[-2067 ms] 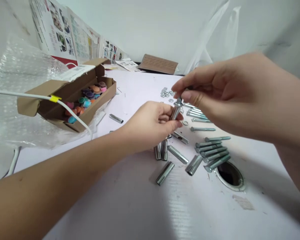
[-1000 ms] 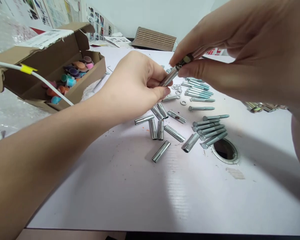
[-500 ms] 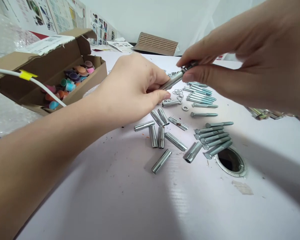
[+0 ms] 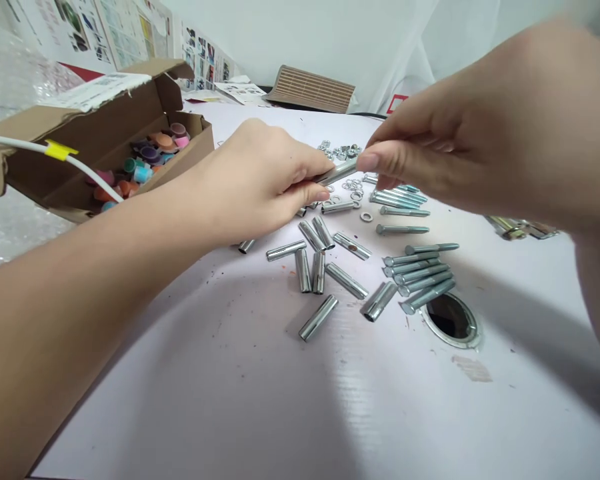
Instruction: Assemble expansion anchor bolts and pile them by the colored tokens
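Observation:
My left hand (image 4: 260, 183) pinches the sleeve of a silvery expansion bolt (image 4: 338, 173) between thumb and fingers, above the white table. At the bolt's other end, the thumb and fingers of my right hand (image 4: 480, 143) are closed around it and hide that tip. Below the hands lie several loose slotted metal sleeves (image 4: 319, 319). To their right, bolts (image 4: 426, 279) rest in two groups. Small ring washers (image 4: 366, 217) are scattered near the hands, and a cluster of nuts (image 4: 347, 152) sits behind them.
At left, an open cardboard box (image 4: 200, 150) holds coloured little cups; a white cable (image 4: 17, 143) crosses it. A metal-rimmed hole (image 4: 451, 317) lies beside the bolts. Brassy metal parts (image 4: 515, 228) are at right, corrugated cardboard (image 4: 313, 89) at the back, bubble wrap (image 4: 25, 73) far left.
My right hand has turned at the wrist, and its fingers now cover the bolt's end that showed before. The left hand keeps its hold, nearly still. The view has shifted slightly.

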Demonstrator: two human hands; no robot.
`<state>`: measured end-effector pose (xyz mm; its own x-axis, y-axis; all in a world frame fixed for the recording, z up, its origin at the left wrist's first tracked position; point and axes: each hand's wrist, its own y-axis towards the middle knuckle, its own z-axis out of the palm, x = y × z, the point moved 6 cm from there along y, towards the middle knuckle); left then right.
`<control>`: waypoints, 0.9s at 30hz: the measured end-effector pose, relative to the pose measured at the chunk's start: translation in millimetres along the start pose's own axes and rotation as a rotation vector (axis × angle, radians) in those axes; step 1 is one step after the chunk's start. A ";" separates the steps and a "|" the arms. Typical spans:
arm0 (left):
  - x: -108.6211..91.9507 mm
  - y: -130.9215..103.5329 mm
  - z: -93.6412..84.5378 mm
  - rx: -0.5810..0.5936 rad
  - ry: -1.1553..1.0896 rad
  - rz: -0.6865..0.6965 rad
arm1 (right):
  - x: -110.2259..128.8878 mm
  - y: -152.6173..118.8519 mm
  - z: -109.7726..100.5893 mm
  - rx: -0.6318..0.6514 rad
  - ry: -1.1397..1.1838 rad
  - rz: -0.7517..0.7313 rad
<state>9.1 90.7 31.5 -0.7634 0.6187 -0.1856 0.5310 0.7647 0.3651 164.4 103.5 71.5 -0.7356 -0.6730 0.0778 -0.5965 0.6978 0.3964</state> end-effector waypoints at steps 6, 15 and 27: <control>7.1 0.4 3.9 0.060 0.020 -0.043 | 5.4 2.6 15.8 0.150 -0.209 -0.036; 7.1 -0.5 1.8 0.151 0.023 -0.032 | -2.2 -7.9 15.0 -0.015 0.096 -0.146; 5.2 -0.4 3.8 0.169 0.259 -0.037 | 0.4 -6.8 35.1 0.097 -0.086 -0.103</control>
<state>6.3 94.2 26.9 -0.8400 0.5402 0.0509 0.5384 0.8182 0.2014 156.9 107.1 36.7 -0.6911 -0.7217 -0.0385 -0.6954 0.6496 0.3073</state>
